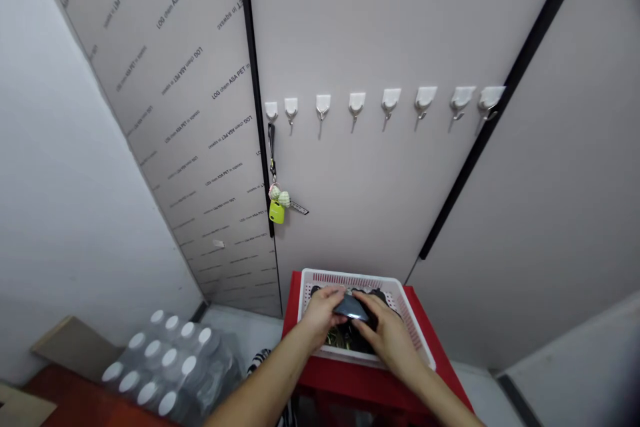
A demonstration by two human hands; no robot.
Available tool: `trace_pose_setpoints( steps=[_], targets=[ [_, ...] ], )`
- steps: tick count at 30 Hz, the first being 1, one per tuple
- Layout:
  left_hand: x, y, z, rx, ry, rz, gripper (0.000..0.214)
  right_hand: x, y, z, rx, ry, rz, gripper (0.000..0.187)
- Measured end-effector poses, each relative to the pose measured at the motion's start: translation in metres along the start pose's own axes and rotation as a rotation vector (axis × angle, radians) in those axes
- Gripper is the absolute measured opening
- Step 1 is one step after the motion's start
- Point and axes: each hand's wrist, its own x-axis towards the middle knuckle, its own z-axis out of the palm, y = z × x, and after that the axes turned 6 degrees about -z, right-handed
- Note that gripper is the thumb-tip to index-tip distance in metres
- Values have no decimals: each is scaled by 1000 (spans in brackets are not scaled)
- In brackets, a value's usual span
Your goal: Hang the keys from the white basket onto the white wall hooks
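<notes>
Both my hands meet over a white plastic basket (417,330), gripping a dark, glossy, flat object (353,307) between them. My left hand (323,310) has its thumb and fingers closed on the object's left end. On the other end, my right hand (384,327) pinches with thumb and fingers. What kind of object it is I cannot make out. Below it in the basket lie dark items and some brass-coloured metal pieces (340,338), partly hidden by my hands.
The basket sits on a red stool or small table (345,377). Several white hooks (357,103) line the cabinet door; a keychain with a lime-green tag (277,212) hangs from the leftmost. Several bottles with white caps (170,357) stand at lower left, beside a cardboard piece (75,347).
</notes>
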Motion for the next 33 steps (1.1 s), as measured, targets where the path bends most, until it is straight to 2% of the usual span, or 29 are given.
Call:
trace_pose_setpoints(
  steps=[3, 8, 13, 15, 18, 24, 28, 30, 33],
  targets=[
    [1, 3, -5, -1, 35, 60, 25, -2, 5, -1, -2, -16, 50, 36],
    [2, 18, -18, -27, 110, 146, 22, 5, 5, -20, 61, -74, 126, 22],
    [-1, 24, -24, 185, 176, 168, 15, 17, -3, -40, 21, -140, 137, 23],
    [-1, 21, -23, 297, 149, 182, 12, 21, -9, -43, -5, -189, 90, 23],
    [-1, 15, -18, 433, 38, 207, 15, 28, -19, -43, -20, -288, -2, 22],
    [-9, 14, -6, 489, -193, 209, 22, 42, -36, -41, -105, -360, -106, 20],
    [-13, 22, -1, 460, -191, 268, 21, 52, -39, -42, -100, -368, -110, 19],
    [-13, 26, 2, 412, -164, 270, 21, 57, -38, -43, -17, -318, -68, 18],
    [-12, 31, 5, 312, -118, 286, 22, 65, -36, -39, 225, -181, 66, 21]
  ],
)
